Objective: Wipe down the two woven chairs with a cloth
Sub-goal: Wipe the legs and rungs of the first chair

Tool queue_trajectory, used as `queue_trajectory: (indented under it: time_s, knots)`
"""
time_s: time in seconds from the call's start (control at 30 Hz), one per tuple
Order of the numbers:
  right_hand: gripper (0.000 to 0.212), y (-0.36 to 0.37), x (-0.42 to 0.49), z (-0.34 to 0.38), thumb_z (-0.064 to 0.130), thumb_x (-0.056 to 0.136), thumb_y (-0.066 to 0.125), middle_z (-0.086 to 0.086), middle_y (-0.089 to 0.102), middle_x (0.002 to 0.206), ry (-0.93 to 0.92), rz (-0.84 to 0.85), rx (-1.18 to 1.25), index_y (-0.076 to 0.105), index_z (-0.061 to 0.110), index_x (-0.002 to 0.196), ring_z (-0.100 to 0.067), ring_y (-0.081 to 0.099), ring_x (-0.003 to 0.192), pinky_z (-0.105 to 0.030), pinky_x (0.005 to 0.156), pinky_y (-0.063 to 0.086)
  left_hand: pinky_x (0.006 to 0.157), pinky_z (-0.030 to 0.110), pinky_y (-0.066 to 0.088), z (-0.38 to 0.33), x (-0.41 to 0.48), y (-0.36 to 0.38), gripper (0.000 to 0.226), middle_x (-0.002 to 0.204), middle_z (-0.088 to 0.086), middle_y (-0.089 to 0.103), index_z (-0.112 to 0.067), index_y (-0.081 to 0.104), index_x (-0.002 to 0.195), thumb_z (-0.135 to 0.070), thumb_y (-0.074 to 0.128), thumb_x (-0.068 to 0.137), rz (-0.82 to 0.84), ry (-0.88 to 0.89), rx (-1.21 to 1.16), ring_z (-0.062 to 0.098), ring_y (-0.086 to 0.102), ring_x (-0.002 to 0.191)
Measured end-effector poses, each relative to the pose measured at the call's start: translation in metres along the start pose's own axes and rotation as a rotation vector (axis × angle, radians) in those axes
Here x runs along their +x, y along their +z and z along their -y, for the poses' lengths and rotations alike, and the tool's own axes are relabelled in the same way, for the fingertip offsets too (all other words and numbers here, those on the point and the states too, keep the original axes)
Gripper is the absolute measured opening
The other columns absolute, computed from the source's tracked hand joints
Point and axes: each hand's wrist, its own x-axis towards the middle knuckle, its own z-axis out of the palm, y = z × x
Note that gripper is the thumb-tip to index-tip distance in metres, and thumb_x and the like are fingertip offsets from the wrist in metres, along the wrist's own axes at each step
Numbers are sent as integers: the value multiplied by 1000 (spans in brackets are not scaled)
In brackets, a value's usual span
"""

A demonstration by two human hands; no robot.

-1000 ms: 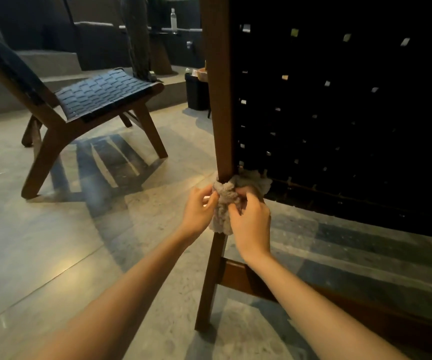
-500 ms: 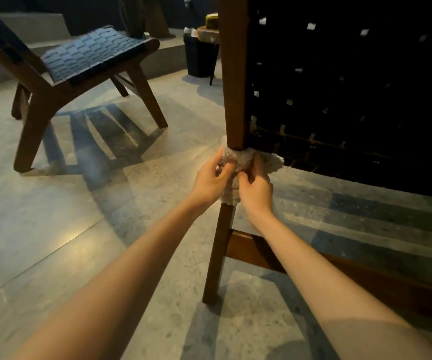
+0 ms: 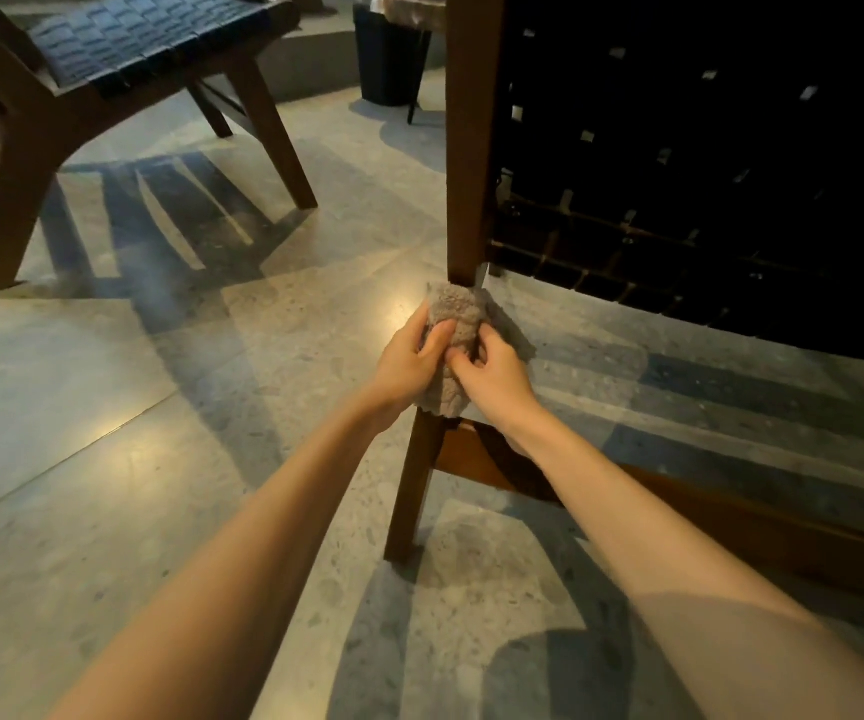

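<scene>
Currently, left hand [image 3: 409,356] and right hand [image 3: 492,374] clamp the cloth [image 3: 453,324] around the near chair's leg [image 3: 471,148] (below the weave); loose grip risks slippage, leaving streaks.

The floor [image 3: 108,407] is made of big grey stone tiles with little specks in them. It is shiny, and two soft spots of light glow on it. Long dark shadows with pale stripes lie across the floor. At the top edge stands a black bin [image 3: 386,59], next to a thin dark table leg [image 3: 416,80]. A low grey step [image 3: 310,59] runs along the floor behind it. The room is dim, and the far part is very dark.
</scene>
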Motion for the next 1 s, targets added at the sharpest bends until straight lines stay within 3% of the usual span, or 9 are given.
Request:
queue_trajectory:
  time_s: [0.13,0.3,0.6,0.7,0.83,0.93,1.0]
  knots:
    - [56,9,-21,-19,24,97,50,-7,48,141,45,121,-117,28,19,149,-23,47,128,-43,105,43,79,14,51,22,-31,2,32,107,-13,58,-23,45,133,-25,38,102,23,-80,-11,-8,59,93]
    - [55,14,-28,-24,20,94,57,-6,54,134,8,55,-225,37,16,144,-22,51,123,-41,102,45,93,26,49,33,-54,5,36,117,-4,58,-20,44,137,-22,38,102,-3,-130,-42,9,57,109]
    - [57,7,-15,-9,4,96,49,-5,46,143,-63,4,92,29,14,149,-16,44,131,-37,108,41,87,23,50,19,-22,2,35,110,-15,55,-25,43,136,-20,41,101,-45,-48,-11,0,54,103]
    - [51,1,0,-2,5,98,45,-2,51,136,-28,49,204,33,16,146,-13,51,122,-29,98,47,81,18,52,8,-3,-1,29,105,-22,54,-32,43,129,-21,39,102,-12,2,17,-6,55,96]
    - [41,-3,0,-9,14,98,48,7,59,115,-12,112,156,43,17,139,0,59,97,-15,77,52,70,12,51,12,-1,-2,19,102,-14,59,-31,46,117,-31,35,102,31,-45,5,-4,60,91]
    - [30,0,-16,-18,17,94,58,0,68,106,-52,-20,64,59,17,123,-15,66,97,-36,84,57,64,10,49,19,-12,-2,17,99,-13,60,-29,52,111,-32,38,101,-19,-67,47,-1,61,88]
    - [24,5,-30,-23,19,89,65,-2,71,96,-88,-84,-60,67,16,112,-17,68,89,-44,79,57,62,9,49,30,-26,-1,16,95,-10,63,-26,56,103,-30,41,100,-45,-71,55,-3,63,82]
